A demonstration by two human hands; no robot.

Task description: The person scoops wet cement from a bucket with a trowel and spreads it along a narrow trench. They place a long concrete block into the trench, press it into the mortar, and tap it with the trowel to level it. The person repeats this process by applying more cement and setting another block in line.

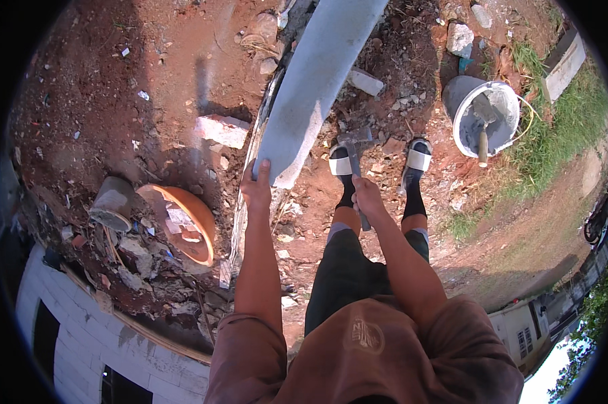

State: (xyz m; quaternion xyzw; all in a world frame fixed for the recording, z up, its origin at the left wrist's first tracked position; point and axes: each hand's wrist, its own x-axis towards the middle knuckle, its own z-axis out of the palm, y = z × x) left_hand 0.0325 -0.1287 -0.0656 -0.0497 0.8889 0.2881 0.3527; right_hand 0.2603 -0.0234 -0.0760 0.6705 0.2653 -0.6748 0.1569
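Note:
A long, flat grey slab (311,87) runs from the far middle toward me, its near end by my left hand (255,188). That hand is closed on the slab's near left corner, thumb on the top face and the other fingers mostly hidden. My right hand (367,195) is wrapped round the handle of a hammer (356,153). The hammer's wide metal head points away from me, over the ground between my feet. A narrow gap separates it from the slab's right edge.
A pale brick (223,130) lies left of the slab. At the right stands a bucket (457,121) with grey mortar and a trowel (483,145). An orange basin (206,232) and a grey bucket (113,202) sit among rubble at the left, near a block wall (75,343).

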